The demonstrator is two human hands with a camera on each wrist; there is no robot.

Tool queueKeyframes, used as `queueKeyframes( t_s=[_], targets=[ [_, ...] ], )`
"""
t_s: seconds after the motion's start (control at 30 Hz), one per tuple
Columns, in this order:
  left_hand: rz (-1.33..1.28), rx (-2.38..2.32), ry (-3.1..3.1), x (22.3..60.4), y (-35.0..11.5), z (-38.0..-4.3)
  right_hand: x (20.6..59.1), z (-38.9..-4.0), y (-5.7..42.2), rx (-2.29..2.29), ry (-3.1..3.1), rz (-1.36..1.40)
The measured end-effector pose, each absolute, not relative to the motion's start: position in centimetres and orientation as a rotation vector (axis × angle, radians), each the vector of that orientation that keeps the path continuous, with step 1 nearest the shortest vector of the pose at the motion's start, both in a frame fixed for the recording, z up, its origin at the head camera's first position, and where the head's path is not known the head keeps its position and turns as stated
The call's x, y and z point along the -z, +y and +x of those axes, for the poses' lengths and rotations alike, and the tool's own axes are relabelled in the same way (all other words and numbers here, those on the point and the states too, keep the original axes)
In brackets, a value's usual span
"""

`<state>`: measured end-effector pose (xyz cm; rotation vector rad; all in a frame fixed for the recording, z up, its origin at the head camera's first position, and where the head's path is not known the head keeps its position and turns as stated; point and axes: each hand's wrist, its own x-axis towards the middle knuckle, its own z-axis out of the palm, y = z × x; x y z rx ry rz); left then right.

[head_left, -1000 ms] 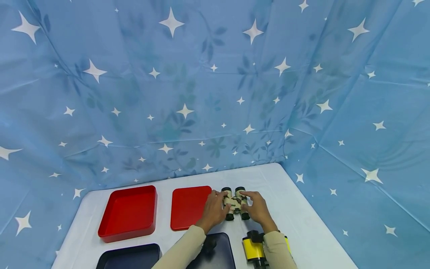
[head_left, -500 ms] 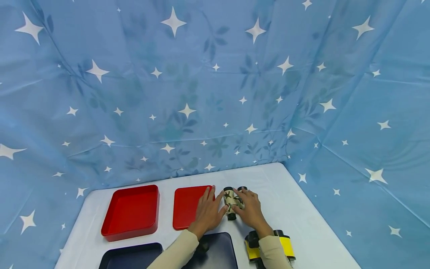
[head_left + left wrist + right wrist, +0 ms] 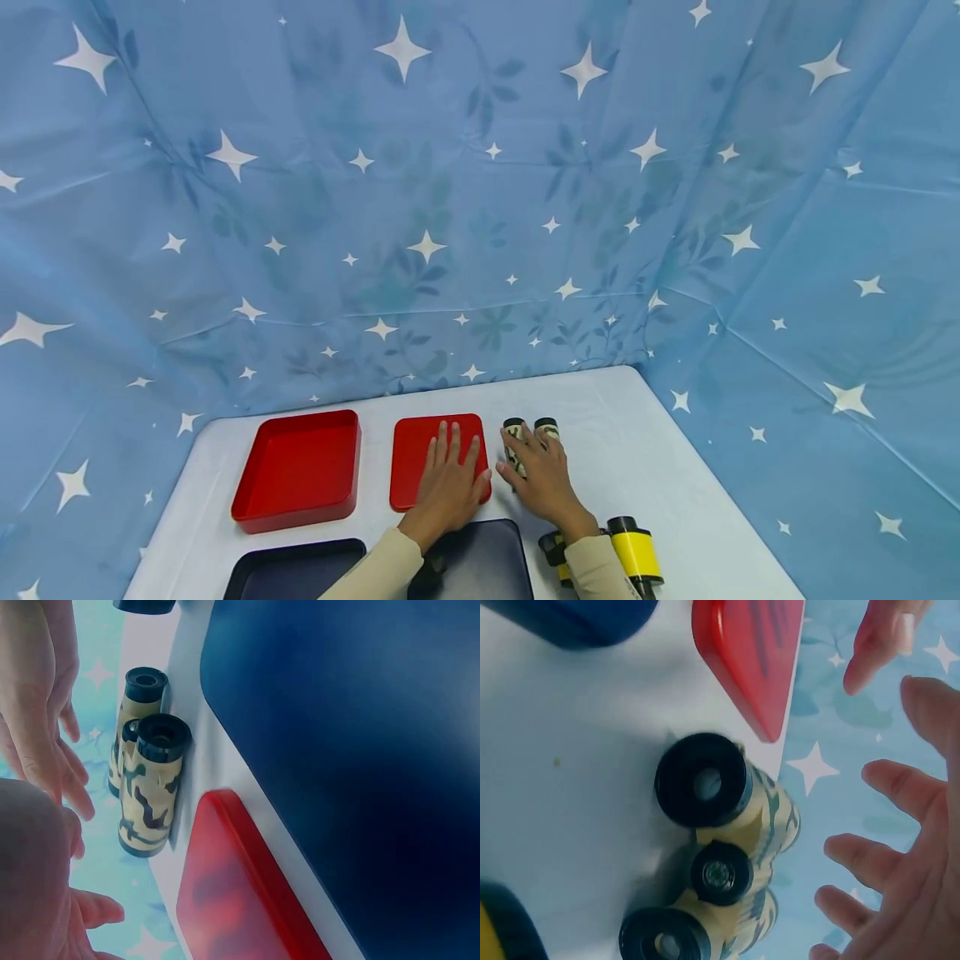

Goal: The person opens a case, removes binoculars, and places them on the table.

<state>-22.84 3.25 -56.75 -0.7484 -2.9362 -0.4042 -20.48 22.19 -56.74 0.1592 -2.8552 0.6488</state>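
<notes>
A pair of camouflage binoculars (image 3: 150, 799) lies on the white table, partly covered by my right hand in the head view. That right hand (image 3: 547, 485) hovers over it with fingers spread, and the right wrist view shows a gap between the fingers and the binoculars (image 3: 769, 817). To its left, my left hand (image 3: 447, 492) is held over a flat red lid (image 3: 408, 454), fingers extended and apart. In the left wrist view the hand stays clear of the lid (image 3: 217, 892). Neither hand holds anything.
An open red box (image 3: 300, 467) stands at the left. Nearer are a dark blue tray (image 3: 300, 568) and a flat dark blue panel (image 3: 498, 557), partly behind the left sleeve. Yellow and black binoculars (image 3: 636, 550) lie by the right sleeve. A starry blue curtain (image 3: 450, 208) borders the table.
Both hands have come off the sides of the camouflage binoculars. The left one moved left over the red lid; the right one shifted left above the binoculars, which stay in place.
</notes>
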Motion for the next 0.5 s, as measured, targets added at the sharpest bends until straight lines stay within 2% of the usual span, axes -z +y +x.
queueKeyframes(
  t_s=[0.5],
  targets=[
    [-0.674,0.485,-2.993,55.6,-0.6,-21.6,56.0,-19.3,19.3,-0.694,-2.939,0.142]
  ],
)
